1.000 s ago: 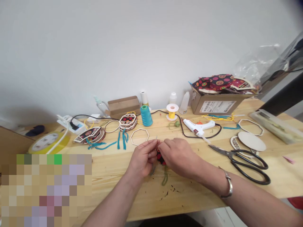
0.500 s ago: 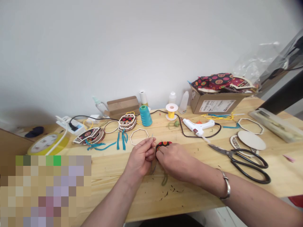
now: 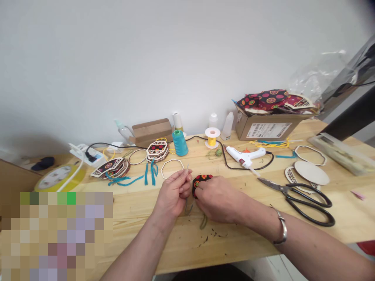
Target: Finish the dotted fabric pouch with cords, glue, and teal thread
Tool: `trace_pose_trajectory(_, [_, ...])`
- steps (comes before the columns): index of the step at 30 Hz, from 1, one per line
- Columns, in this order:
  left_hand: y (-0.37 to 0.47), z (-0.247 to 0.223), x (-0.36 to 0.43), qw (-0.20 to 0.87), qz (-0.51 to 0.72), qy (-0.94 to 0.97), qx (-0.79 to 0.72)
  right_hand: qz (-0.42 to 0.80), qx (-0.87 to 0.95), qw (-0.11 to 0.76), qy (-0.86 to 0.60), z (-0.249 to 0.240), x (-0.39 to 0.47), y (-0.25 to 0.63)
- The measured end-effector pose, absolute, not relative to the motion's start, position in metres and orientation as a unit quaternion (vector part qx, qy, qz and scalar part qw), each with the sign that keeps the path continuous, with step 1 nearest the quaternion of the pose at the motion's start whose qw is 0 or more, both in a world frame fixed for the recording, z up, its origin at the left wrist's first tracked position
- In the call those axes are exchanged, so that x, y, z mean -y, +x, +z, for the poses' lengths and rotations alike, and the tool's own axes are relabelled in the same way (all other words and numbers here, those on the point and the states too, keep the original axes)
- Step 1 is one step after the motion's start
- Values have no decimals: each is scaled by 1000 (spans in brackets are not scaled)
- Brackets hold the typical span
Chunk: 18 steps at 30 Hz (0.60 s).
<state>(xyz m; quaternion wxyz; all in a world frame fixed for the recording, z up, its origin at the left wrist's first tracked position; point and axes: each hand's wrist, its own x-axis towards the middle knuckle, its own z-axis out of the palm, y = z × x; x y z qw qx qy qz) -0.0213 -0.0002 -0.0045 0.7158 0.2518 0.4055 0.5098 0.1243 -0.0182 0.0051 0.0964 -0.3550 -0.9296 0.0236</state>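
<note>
My left hand (image 3: 175, 191) is closed in a pinch, and a thin pale sliver like a needle (image 3: 188, 167) sticks up from its fingertips. Olive-green thread (image 3: 203, 222) hangs in a loop below the hands, close to the tabletop. My right hand (image 3: 218, 199) grips a small black fabric piece (image 3: 202, 179) with red and yellow flower patterns. Its fingers cover most of the lower part of that piece. The two hands are side by side, a small gap between them. On the right wrist is a silver bangle (image 3: 281, 230).
Large black-handled scissors (image 3: 310, 195) and a white glue gun (image 3: 246, 156) lie to the right. A teal thread cone (image 3: 180, 144), a yellow thread spool (image 3: 212, 140) and a wooden octagon frame (image 3: 162, 171) are ahead. A cardboard box (image 3: 263, 127) of patterned fabric stands behind.
My right hand has shifted very slightly, showing a little more of the fabric piece's left edge. My left hand keeps its pinch nearly in place.
</note>
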Motion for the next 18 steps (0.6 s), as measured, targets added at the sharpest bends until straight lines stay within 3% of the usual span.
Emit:
trace_pose_trajectory(3, [-20, -5, 1, 702, 513, 274, -411, 146, 857, 191, -456, 11, 10, 129])
trace_pose_trajectory(6, [-19, -5, 3, 691, 512, 297, -415, 345, 720, 272, -537, 12, -4, 133])
trace_pose_trajectory(11, [-16, -6, 5, 684, 501, 333, -413, 659, 441, 360, -491, 9, -16, 134])
trace_pose_trajectory(18, [-16, -7, 7, 683, 492, 344, -416, 713, 367, 412, -432, 6, -18, 136])
